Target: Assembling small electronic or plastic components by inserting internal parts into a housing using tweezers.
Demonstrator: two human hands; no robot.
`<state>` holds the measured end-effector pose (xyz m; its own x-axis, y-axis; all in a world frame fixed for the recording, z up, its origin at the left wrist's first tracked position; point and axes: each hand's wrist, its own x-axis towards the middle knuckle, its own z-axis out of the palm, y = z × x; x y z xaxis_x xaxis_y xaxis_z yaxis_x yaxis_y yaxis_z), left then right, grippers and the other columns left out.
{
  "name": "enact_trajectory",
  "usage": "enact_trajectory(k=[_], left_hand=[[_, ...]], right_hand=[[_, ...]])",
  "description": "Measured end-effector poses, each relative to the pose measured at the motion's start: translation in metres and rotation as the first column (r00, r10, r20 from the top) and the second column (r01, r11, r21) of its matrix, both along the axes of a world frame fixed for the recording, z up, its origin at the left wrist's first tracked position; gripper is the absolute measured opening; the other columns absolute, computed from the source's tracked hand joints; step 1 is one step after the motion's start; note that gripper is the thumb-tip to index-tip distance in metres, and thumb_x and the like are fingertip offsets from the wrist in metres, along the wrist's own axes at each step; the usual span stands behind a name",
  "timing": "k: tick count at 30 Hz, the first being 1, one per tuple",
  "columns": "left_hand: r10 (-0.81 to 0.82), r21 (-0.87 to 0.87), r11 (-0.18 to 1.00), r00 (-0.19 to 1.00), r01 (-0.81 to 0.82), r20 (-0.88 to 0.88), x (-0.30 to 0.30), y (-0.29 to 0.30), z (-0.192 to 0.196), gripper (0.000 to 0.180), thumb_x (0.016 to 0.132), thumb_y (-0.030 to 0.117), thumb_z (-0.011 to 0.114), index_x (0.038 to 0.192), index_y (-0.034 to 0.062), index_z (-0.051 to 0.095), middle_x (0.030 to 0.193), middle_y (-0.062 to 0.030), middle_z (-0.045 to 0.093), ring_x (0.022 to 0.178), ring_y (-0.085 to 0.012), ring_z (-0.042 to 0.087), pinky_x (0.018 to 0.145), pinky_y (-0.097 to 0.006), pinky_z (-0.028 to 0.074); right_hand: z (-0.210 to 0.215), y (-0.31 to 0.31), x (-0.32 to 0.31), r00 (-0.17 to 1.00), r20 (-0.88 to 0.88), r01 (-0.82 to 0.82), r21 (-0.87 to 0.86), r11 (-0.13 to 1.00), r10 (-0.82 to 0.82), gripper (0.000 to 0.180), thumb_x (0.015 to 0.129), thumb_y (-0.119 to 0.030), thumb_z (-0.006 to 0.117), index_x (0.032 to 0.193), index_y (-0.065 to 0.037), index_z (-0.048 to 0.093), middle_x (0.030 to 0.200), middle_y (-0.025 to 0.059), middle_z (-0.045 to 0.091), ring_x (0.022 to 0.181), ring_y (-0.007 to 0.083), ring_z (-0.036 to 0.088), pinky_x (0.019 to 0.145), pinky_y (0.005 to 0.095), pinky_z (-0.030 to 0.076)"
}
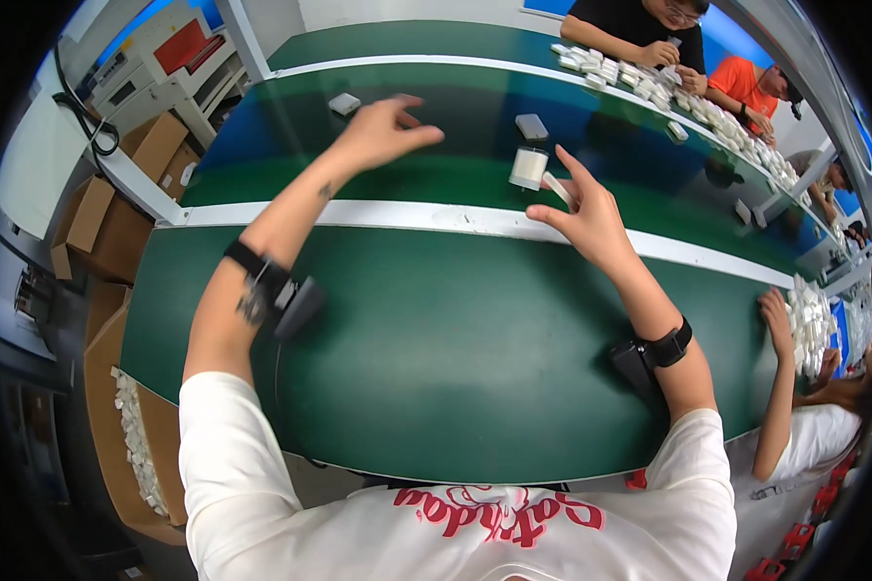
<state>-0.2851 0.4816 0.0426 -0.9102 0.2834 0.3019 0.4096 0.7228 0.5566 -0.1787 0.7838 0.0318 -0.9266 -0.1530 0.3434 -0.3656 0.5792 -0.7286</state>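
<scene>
My left hand [389, 134] reaches over the dark green belt [465, 107], its fingers apart and nothing in them. A small white flat box [344, 104] lies just beyond it, to the left. My right hand [591, 211] is open, with thumb and index finger spread wide. Between them shows a narrow white piece [558, 191]; I cannot tell whether it touches the hand. Close to the fingertips is a white block with clear-looking sides [528, 168]. Farther back on the belt lies another white flat box [531, 127].
A white rail [436, 217] separates the belt from the green table [436, 358] near me. Many white packs [639, 82] line the far right, where other people work. Another person's hand [775, 315] rests at the right. A cardboard box [116, 407] of white pieces stands left.
</scene>
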Motion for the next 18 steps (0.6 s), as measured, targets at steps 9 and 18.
enact_trajectory(k=[9,18], left_hand=[[0.411,-0.365,0.660,0.723,-0.656,-0.555,-0.129,-0.172,-0.091,0.069,0.079,0.052,0.071,0.134,0.0128,0.055,0.122,-0.0195,0.063,0.114,-0.0330,0.060,0.093,-0.038,0.048],[0.210,0.009,0.974,0.887,-0.226,-0.411,-0.073,-0.077,-0.045,0.057,0.072,0.018,0.076,0.125,0.0045,0.061,0.120,-0.0156,0.061,0.102,-0.0275,0.063,0.091,-0.036,0.051]], right_hand=[[0.019,-0.010,0.007,0.998,-0.033,-0.044,0.035,0.998,0.045,0.028,0.084,-0.019,0.071,0.104,0.001,0.068,0.079,0.0100,0.065,0.058,0.0141,0.048,0.055,0.0297,0.041],[0.020,-0.002,0.004,0.996,-0.081,0.034,0.020,0.999,-0.032,0.027,0.084,-0.010,0.072,0.108,0.001,0.068,0.106,0.0116,0.067,0.069,0.0146,0.058,0.060,0.0258,0.048]])
